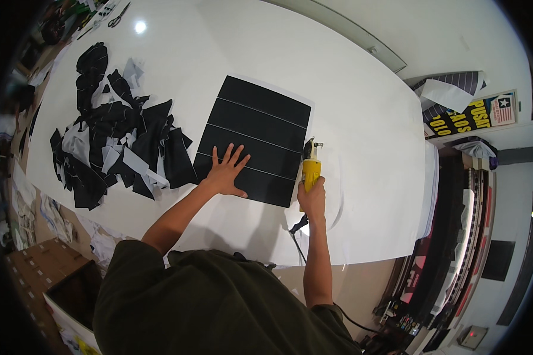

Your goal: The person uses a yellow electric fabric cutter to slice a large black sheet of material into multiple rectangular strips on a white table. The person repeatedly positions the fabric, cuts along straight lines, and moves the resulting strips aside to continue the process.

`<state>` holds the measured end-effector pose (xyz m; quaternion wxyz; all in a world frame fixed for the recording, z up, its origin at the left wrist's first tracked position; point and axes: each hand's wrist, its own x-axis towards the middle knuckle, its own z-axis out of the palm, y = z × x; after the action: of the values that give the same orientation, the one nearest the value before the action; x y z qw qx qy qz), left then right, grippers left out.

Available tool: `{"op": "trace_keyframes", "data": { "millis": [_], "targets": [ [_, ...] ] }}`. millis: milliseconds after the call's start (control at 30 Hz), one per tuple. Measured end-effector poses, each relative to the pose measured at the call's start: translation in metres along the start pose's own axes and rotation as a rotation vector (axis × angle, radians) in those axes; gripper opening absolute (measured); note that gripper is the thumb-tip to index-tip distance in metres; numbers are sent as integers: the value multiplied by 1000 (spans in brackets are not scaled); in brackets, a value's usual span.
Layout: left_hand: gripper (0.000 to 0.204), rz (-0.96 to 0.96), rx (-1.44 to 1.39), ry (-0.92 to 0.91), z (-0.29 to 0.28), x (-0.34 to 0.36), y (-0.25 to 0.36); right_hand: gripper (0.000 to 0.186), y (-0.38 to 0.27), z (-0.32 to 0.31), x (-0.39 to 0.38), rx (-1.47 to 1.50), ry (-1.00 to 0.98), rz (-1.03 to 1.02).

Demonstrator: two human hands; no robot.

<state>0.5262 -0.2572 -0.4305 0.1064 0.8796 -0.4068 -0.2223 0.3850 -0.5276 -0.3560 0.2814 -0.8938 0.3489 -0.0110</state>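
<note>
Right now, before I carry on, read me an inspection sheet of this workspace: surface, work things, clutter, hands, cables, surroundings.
Surface: white table, partly covered.
Work things: black sheet with thin pale lines, lying flat; yellow power tool at its right edge.
Clutter: heap of black and pale scraps left of the sheet; scissors near the far left edge.
Hands: left hand spread on the sheet; right hand gripping the tool.
Cables: dark cable from the tool to the near edge.
Surroundings: cardboard box lower left; apparent material rolls right.

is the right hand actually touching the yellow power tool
Touching. The head view shows the right hand wrapped around the lower body of the yellow power tool.
</note>
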Motion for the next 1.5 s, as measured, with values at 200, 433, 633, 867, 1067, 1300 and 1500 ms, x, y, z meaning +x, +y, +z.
{"op": "trace_keyframes", "data": {
  "millis": [200, 433, 633, 867, 1067, 1300, 1500],
  "targets": [
    [138, -1, -11, 12, -2, -2, 0, 49, -5, 6, 48, -25, 24, -22],
    [138, 4, -18, 21, -1, -2, -1, 50, -22, 3, 98, -49, 22, -5],
    [137, 7, -22, 40, 3, -2, -2, 52, -29, 3, 141, -54, 35, -47],
    [136, 24, -18, 46, -1, -3, -3, 59, -39, 7, 198, -60, 70, -94],
    [121, -19, 57, -176, -56, 10, -64, 62, -34, -20, 219, -74, 150, -18],
    [123, -517, -218, 144, -70, 107, 14, 59, 10, -47, 116, 60, 156, 26],
    [129, 302, 14, 94, -54, 163, 17, 58, 42, -77, 5, 206, 162, 84]
  ]
}}
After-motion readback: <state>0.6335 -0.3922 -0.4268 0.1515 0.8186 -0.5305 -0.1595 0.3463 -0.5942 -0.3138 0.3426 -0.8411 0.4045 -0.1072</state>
